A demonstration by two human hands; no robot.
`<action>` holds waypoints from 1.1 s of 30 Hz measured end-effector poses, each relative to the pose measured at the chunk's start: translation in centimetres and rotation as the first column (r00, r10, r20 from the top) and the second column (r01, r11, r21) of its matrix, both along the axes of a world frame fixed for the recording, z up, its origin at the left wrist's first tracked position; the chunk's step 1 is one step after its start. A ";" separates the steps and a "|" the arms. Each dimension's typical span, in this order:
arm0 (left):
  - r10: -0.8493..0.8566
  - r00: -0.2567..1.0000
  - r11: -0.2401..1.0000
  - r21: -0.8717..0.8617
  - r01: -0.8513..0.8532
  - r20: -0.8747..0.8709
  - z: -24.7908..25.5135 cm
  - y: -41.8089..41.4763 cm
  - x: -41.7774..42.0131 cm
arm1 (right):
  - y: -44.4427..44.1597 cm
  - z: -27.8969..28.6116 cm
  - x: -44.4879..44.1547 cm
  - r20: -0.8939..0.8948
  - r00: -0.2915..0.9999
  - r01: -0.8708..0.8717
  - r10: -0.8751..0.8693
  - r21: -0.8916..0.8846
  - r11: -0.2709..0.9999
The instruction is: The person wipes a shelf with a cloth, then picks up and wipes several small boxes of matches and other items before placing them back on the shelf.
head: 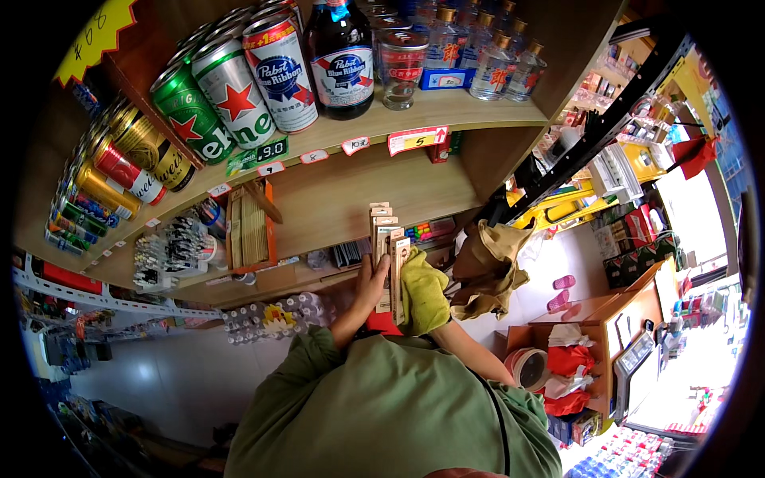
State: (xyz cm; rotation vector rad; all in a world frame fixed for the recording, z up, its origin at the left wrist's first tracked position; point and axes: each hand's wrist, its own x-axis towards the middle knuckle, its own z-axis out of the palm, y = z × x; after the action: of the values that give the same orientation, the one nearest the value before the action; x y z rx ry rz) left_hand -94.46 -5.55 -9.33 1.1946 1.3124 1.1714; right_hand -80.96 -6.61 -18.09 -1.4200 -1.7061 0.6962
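Observation:
My left hand [369, 290] grips several long, narrow cardboard packages [389, 263] with hang-tab tops. They stand upright in a staggered bunch before my chest. A yellow-green cloth [425, 293] presses against their right side, held in my right hand [441, 332], whose fingers are mostly hidden by the cloth. Directly beyond the packages is a bare wooden shelf board [358, 185], set under the shelf of drinks. What the packages contain cannot be told.
Beer cans [233, 92], a Pabst bottle [340, 66] and small clear bottles [493, 69] line the upper shelf. An orange-edged box [251, 230] and pens [164, 254] sit at left. A brown bag [493, 269] hangs or stands at right. Wrapped bottles [278, 316] lie below.

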 end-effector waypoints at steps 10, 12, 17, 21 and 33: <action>-0.047 0.907 0.990 -0.103 0.099 0.419 -4.9 0.0 -3.4 | 4.0 6.8 1.7 -0.728 0.475 0.081 -0.495 -0.524 0.848; -0.059 0.909 0.987 -0.110 0.114 0.413 -4.3 -0.7 -3.7 | 8.5 -3.8 3.6 -0.683 0.499 0.329 -0.533 -0.420 0.846; -0.001 0.968 0.995 -0.096 0.026 0.251 -4.7 -3.1 -7.6 | 11.3 10.0 -0.9 0.883 0.470 0.334 0.003 -0.181 0.925; 0.113 0.945 0.988 -0.139 -0.073 0.306 -4.2 -4.4 -9.2 | 13.7 8.4 -1.9 0.936 0.338 0.333 0.098 -0.216 0.918; 0.067 0.993 0.996 0.043 -0.072 0.094 -2.4 -4.1 -8.1 | 6.7 10.5 -0.2 0.357 0.881 0.341 -0.311 -0.022 0.940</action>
State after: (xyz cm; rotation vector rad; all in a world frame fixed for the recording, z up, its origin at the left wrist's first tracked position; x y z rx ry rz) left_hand -102.51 -9.63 -11.69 1.1221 1.2719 1.2985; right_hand -81.20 0.09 -7.63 -1.9266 -1.6472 0.3434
